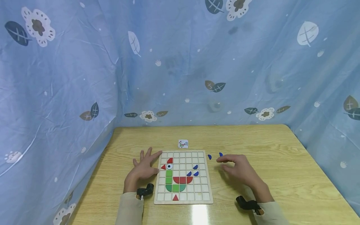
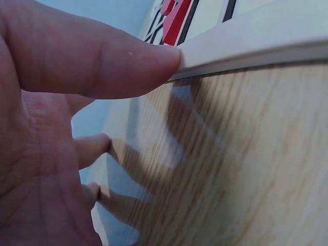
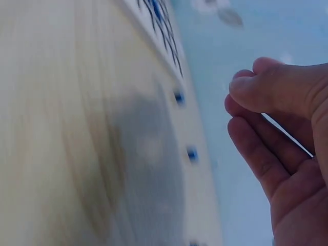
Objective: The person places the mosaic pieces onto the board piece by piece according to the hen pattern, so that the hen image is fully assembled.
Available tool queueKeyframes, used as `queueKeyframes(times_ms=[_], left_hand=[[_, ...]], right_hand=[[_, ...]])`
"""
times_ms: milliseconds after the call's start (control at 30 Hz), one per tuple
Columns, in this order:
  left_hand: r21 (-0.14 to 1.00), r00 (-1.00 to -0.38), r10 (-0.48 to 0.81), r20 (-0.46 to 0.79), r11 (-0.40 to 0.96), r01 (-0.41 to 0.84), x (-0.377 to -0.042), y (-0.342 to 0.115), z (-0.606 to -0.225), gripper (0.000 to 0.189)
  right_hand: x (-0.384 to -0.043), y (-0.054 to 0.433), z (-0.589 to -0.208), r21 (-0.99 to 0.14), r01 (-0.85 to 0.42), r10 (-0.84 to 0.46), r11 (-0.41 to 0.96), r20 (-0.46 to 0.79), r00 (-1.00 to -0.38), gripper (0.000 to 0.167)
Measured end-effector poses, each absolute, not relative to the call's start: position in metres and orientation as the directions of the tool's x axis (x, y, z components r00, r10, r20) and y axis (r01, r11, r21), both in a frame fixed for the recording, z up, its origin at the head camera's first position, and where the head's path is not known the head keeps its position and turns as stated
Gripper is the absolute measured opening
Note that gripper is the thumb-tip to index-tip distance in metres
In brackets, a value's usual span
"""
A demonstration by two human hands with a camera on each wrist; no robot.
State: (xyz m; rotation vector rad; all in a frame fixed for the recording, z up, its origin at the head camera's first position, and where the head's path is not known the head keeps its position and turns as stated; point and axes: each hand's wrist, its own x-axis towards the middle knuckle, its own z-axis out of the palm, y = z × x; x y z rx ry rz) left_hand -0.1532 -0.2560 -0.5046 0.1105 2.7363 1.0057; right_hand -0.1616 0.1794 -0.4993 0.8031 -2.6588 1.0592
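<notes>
A square wooden grid board [image 1: 183, 202] lies on the table, bearing red, green and blue flat pieces and a white eye piece [image 1: 169, 166]. My left hand [image 1: 144, 168], fingers spread, rests at the board's left side; in the left wrist view its thumb [image 2: 128, 64] touches the board's edge [image 2: 246, 54]. Over the table to the right of the board hovers my right hand [image 1: 239, 168], fingers slightly bent and no piece visible in it. Close to its fingertips lie two loose blue half-round pieces, the nearer-to-board piece [image 1: 209, 157] and another piece [image 1: 221, 154], partly hidden.
A small picture card [image 1: 183, 143] with a coloured grid design lies behind the board. Three blue pieces sit in the board's right part, including one blue piece [image 1: 195, 167]. The wooden table [image 1: 295, 175] meets a blue patterned curtain [image 1: 180, 78] at the back and sides.
</notes>
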Motion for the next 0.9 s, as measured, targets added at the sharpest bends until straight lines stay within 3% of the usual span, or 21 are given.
queueKeyframes(times_ms=[233, 533, 900], left_hand=[[0.643, -0.973, 0.146, -0.176, 0.766, -0.001, -0.152, -0.256, -0.503, 0.085], [0.645, -0.973, 0.151, -0.175, 0.764, 0.003, -0.152, -0.256, -0.503, 0.085], [0.649, -0.972, 0.153, -0.177, 0.761, 0.001, -0.154, -0.256, -0.504, 0.085]], right_hand=[[-0.167, 0.225, -0.498, -0.570, -0.467, -0.345, 0.676, 0.315, -0.884, 0.031], [-0.172, 0.242, -0.507, -0.646, -0.349, -0.300, 0.679, 0.190, -0.935, 0.025], [-0.154, 0.252, -0.517, -0.635, -0.307, -0.209, 0.709, 0.228, -0.951, 0.026]])
